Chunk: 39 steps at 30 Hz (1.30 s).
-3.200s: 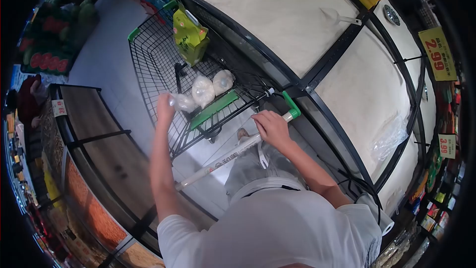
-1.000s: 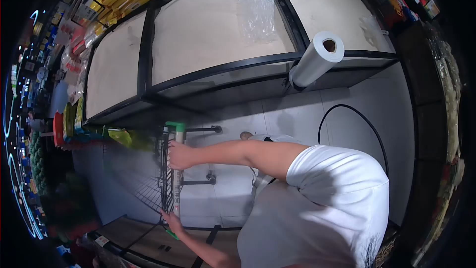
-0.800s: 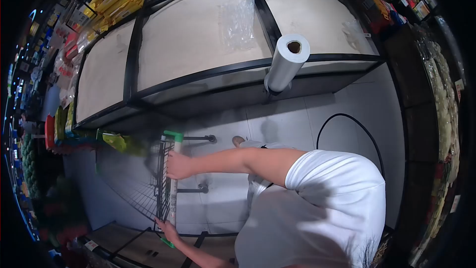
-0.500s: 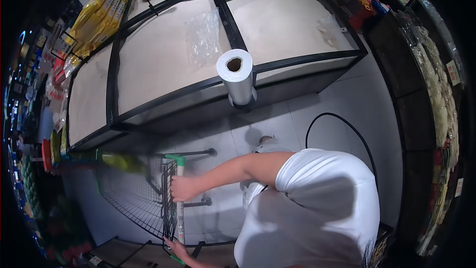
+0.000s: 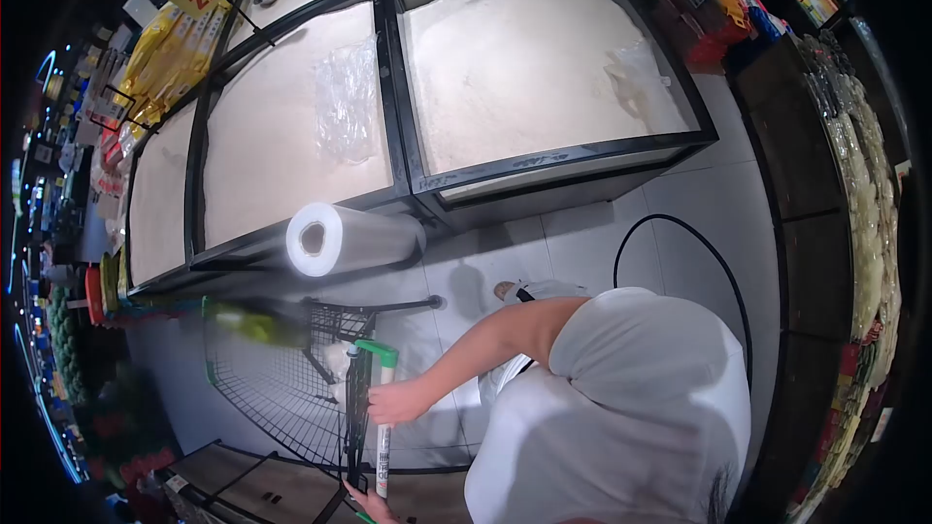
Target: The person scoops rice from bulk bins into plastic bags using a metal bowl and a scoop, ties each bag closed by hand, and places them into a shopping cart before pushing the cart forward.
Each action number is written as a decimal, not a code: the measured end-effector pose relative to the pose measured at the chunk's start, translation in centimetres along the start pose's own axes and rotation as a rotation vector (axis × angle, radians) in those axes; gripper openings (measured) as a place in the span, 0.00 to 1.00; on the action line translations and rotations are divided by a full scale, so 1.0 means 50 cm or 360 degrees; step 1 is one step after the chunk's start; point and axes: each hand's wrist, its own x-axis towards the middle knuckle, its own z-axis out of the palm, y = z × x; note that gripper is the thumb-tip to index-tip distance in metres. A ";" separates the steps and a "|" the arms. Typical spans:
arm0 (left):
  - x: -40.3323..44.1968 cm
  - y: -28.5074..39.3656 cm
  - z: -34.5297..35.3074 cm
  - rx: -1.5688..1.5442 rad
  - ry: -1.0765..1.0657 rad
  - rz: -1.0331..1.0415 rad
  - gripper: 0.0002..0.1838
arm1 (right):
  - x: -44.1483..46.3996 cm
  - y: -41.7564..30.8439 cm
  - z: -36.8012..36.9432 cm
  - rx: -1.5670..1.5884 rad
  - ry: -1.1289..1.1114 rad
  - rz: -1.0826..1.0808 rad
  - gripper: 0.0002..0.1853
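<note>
My right hand [image 5: 398, 402] is wrapped round the pale handle [image 5: 384, 446] of a wire shopping cart [image 5: 282, 398], just below its green upper end. Lower down, near the bottom edge of the view, my left hand [image 5: 373, 505] is closed at the handle's other end, with one finger stretched towards the basket's corner and part of the hand cut off. Inside the cart lies a yellow-green bag [image 5: 254, 326], blurred. A whitish bag [image 5: 338, 365] shows through the wires near the handle.
Black-framed bins [image 5: 544, 58] of pale grain run along the top. A plastic bag roll [image 5: 354, 238] juts from their front edge above the cart. A black hose [image 5: 714, 262] curves over the tiled floor. Shelves [image 5: 811, 223] stand at right, low bins [image 5: 272, 490] at bottom left.
The view has turned, and the bins and bag roll have shifted left. My left hand has gone from the bags in the cart to the handle. My right hand stays on the handle.
</note>
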 end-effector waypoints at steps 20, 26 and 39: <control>-0.523 0.128 0.276 0.0470 0.0281 -0.0067 0.38 | -0.402 -0.234 -0.304 0.0105 -0.0162 0.0230 0.21; -0.613 0.141 0.329 0.0461 0.0308 -0.0065 0.38 | -0.485 -0.261 -0.357 0.0141 -0.0224 0.0183 0.20; -0.738 0.264 0.453 0.1062 0.1434 0.0043 0.27 | -0.704 -0.066 -0.787 0.0267 0.0626 0.0699 0.07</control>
